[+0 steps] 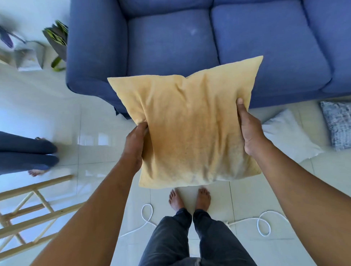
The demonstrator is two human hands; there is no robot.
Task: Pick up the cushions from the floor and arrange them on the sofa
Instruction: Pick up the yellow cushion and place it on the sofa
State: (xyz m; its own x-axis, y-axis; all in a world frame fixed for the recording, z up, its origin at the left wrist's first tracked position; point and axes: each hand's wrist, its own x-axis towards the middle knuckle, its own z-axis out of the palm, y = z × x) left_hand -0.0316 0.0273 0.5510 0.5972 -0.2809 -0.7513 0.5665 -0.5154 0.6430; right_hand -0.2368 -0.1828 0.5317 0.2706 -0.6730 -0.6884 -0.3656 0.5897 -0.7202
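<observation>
At the bottom of the frame the person's bare feet stand on the tiled floor (103, 135), with a white cord (261, 225) looping just behind them; any step forward should clear it. Above the feet, in the centre of the frame, the yellow cushion (188, 124) hangs in the air, pinched by its two side edges. The left hand (136, 142) has its grip closed on the left edge, fingers wrapped under; the right hand (250, 130) is closed on the right edge, thumb on top.

The step in hand looks like carrying this cushion to the sofa (173, 41), which fills the upper centre and right. A good placement probably means keeping both edges held, reaching over the seat front, and standing it against the backrest near the armrest rather than dropping it flat.

At the right edge, a white cushion (288, 137) and a grey patterned cushion (341, 123) lie on the floor just in front of the sofa, not yet picked up.
</observation>
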